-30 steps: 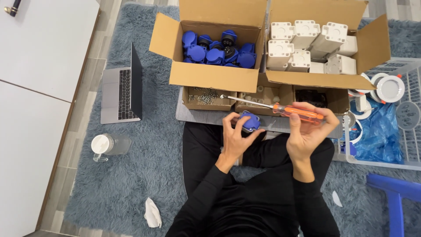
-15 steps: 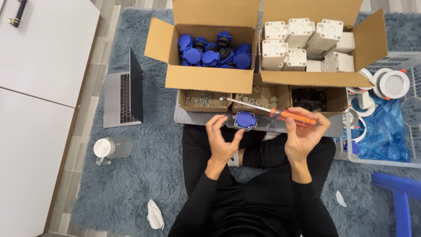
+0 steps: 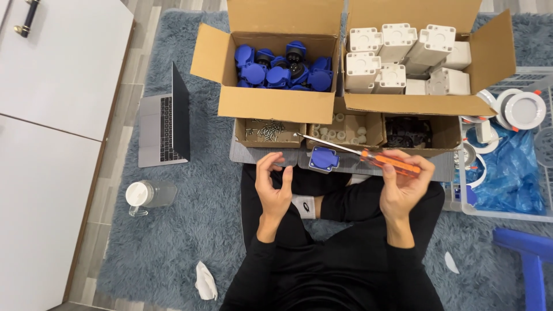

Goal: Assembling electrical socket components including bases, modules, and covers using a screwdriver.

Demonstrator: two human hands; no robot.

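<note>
Open laptop (image 3: 164, 124) on the shaggy blue-grey rug (image 3: 190, 230), left; clear lidded jar (image 3: 148, 194) just below it; crumpled white tissue (image 3: 205, 281) lower down; cardboard box of white plastic housings (image 3: 403, 55) top right; clear bin (image 3: 507, 173) at far right with blue plastic bag and white round fittings; white cabinet (image 3: 57, 115) along the left edge

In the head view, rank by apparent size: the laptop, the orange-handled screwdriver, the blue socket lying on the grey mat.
1. Laptop, clearly largest.
2. Orange-handled screwdriver, long but thin, held in the right hand.
3. Blue socket, smallest.
</note>
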